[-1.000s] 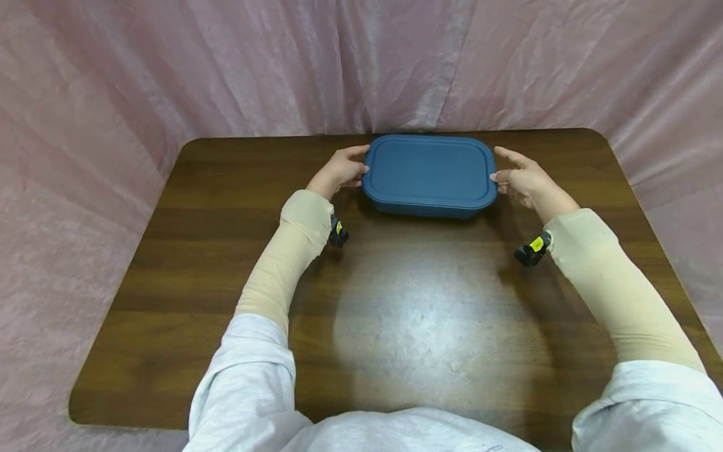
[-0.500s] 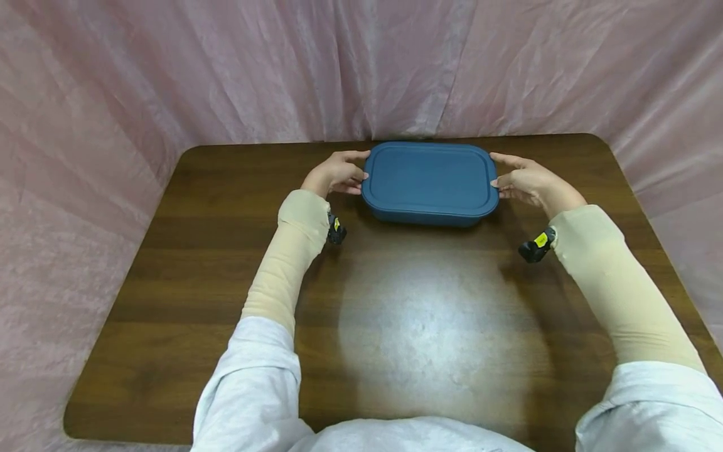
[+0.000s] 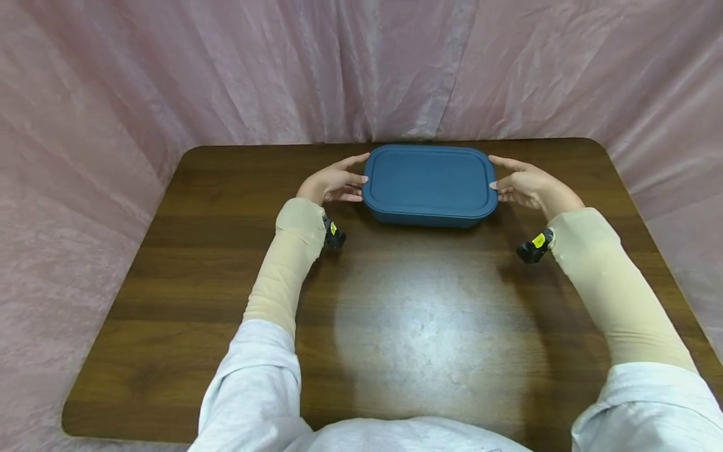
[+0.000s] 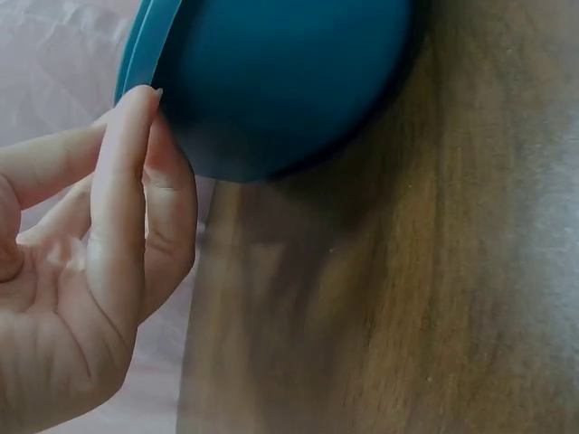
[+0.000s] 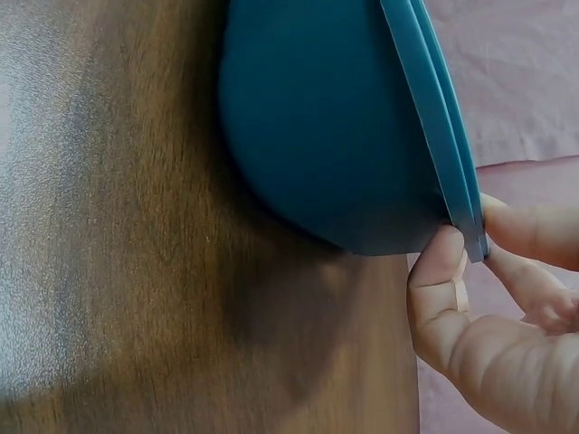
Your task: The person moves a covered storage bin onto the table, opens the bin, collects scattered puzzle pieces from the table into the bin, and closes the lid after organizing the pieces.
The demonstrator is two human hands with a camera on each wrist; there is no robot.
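Squarely between both hands [image 3: 333, 183] [image 3: 522, 183]: container [image 3: 429, 182]

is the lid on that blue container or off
On. The lid covers the whole container, its rim flush all round; both hands touch its ends.
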